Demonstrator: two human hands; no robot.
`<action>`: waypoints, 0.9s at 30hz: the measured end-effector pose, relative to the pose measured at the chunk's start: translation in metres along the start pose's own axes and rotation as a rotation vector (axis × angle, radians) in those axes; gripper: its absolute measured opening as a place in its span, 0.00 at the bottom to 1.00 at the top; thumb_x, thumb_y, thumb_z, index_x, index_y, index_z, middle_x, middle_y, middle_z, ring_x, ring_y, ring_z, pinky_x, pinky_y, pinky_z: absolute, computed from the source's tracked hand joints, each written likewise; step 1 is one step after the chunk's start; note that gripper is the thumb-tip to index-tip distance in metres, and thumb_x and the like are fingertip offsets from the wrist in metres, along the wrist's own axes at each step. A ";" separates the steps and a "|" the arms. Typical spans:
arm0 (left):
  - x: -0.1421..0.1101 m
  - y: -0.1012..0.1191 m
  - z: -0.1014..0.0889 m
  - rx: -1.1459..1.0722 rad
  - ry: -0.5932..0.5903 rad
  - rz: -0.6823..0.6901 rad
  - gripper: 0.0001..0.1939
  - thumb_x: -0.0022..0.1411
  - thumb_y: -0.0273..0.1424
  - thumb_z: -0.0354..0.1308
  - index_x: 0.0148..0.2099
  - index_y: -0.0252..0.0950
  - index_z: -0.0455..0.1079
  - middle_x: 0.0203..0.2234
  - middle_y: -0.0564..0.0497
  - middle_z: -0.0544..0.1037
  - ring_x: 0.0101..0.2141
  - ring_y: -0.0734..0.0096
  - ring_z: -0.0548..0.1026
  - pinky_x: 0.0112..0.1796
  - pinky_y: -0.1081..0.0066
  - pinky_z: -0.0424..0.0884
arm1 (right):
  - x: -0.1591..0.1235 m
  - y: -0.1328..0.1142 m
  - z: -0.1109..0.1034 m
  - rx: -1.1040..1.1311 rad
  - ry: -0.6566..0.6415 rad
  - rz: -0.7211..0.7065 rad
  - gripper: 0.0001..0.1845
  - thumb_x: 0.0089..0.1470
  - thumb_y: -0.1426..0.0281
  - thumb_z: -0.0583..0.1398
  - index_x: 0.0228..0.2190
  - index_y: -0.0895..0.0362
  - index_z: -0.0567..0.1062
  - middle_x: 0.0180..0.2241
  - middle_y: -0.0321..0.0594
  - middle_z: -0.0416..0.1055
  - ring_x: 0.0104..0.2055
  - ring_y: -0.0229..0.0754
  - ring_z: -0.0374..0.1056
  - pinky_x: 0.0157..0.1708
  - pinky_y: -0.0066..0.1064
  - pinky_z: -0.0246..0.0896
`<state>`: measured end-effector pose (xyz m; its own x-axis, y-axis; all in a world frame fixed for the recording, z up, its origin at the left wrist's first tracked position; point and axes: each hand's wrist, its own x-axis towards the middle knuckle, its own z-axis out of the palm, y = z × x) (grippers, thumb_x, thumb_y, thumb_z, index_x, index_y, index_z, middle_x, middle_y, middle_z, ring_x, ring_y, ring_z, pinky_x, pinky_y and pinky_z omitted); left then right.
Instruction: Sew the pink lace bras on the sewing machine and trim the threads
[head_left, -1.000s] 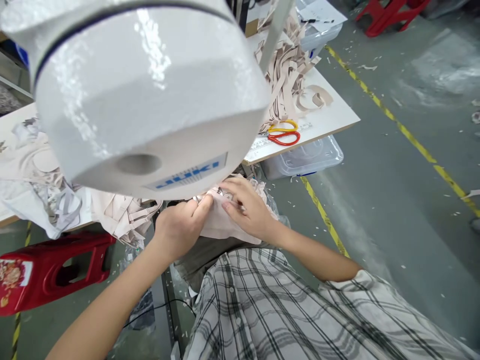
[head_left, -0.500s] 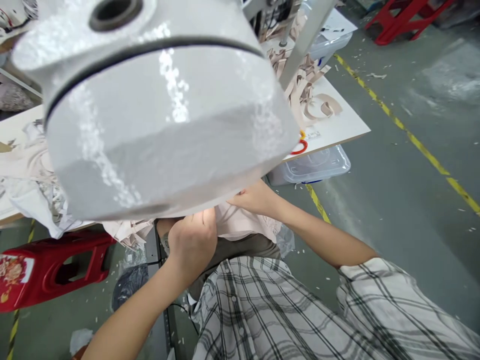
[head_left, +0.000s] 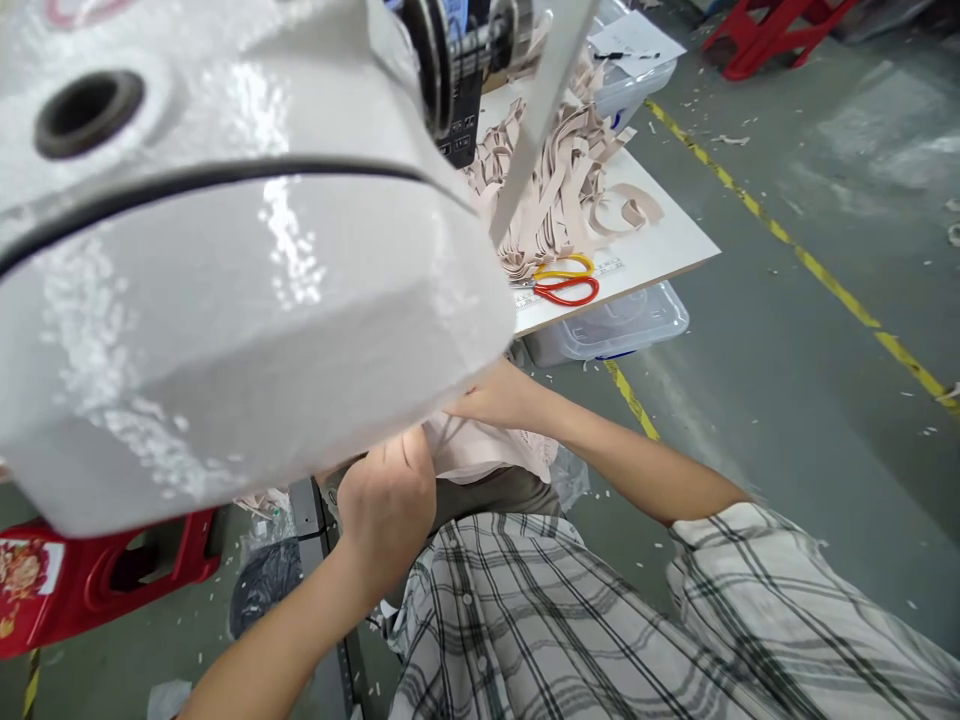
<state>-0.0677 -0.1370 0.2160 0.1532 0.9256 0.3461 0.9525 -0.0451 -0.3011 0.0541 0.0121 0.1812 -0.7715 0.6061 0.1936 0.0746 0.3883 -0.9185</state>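
A large white sewing machine head (head_left: 300, 360) fills the upper left of the view and covers my fingertips. Just below its lower edge, my left hand (head_left: 388, 488) is closed, its curled fingers at the left edge of a pale pink piece of fabric (head_left: 484, 455). My right hand (head_left: 499, 396) grips the same fabric at its upper right, thumb towards the machine; its other fingers are partly hidden. The cloth hangs over my lap between both hands. The needle area cannot be seen.
Pale pink fabric strips (head_left: 559, 185) are heaped on the white table (head_left: 667, 235), with red-and-yellow-handled scissors (head_left: 566, 282) near its edge. A clear plastic box (head_left: 630, 322) sits below. A red stool (head_left: 97, 590) stands at left, another red stool (head_left: 772, 35) at far right.
The view has shifted, so the machine head appears lower and further left, and the scissors and strips show more fully. Both hands keep nearly the same place on the fabric.
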 end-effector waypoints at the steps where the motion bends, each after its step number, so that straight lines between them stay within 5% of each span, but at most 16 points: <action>1: 0.001 0.001 -0.001 -0.003 -0.014 0.004 0.10 0.63 0.23 0.53 0.46 0.29 0.71 0.15 0.55 0.67 0.16 0.73 0.66 0.19 0.71 0.56 | -0.001 0.001 -0.001 -0.009 -0.003 -0.003 0.18 0.50 0.73 0.57 0.43 0.57 0.80 0.56 0.43 0.72 0.57 0.47 0.69 0.52 0.38 0.69; 7: -0.003 0.001 -0.002 -0.097 -0.133 -0.008 0.12 0.67 0.24 0.49 0.49 0.30 0.70 0.17 0.52 0.70 0.18 0.71 0.69 0.19 0.69 0.55 | -0.004 0.004 -0.004 -0.017 0.026 -0.052 0.17 0.52 0.74 0.57 0.44 0.56 0.78 0.51 0.41 0.73 0.48 0.42 0.71 0.41 0.29 0.69; 12: -0.010 -0.004 0.002 -0.097 -0.110 -0.059 0.13 0.68 0.26 0.49 0.51 0.30 0.69 0.17 0.53 0.70 0.18 0.71 0.70 0.20 0.68 0.54 | -0.007 0.004 0.000 -0.055 0.048 -0.075 0.14 0.53 0.74 0.59 0.42 0.57 0.77 0.42 0.39 0.75 0.42 0.40 0.70 0.35 0.25 0.65; 19: -0.017 -0.011 0.006 -0.212 -0.098 -0.061 0.14 0.69 0.28 0.49 0.54 0.32 0.69 0.19 0.53 0.74 0.22 0.70 0.73 0.21 0.67 0.54 | -0.014 0.012 0.002 -0.006 0.092 -0.025 0.18 0.54 0.70 0.60 0.48 0.55 0.75 0.47 0.39 0.72 0.33 0.33 0.66 0.34 0.26 0.64; 27: -0.033 -0.023 0.011 -0.602 -0.141 -0.501 0.14 0.68 0.38 0.52 0.50 0.36 0.67 0.33 0.49 0.80 0.32 0.68 0.78 0.31 0.72 0.69 | -0.019 0.022 0.011 0.034 0.122 0.016 0.24 0.54 0.67 0.62 0.53 0.56 0.68 0.47 0.41 0.70 0.29 0.30 0.63 0.33 0.26 0.63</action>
<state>-0.0973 -0.1622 0.2019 -0.3275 0.9264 0.1858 0.8840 0.2309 0.4066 0.0639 0.0016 0.1532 -0.6873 0.6931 0.2175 0.0636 0.3557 -0.9324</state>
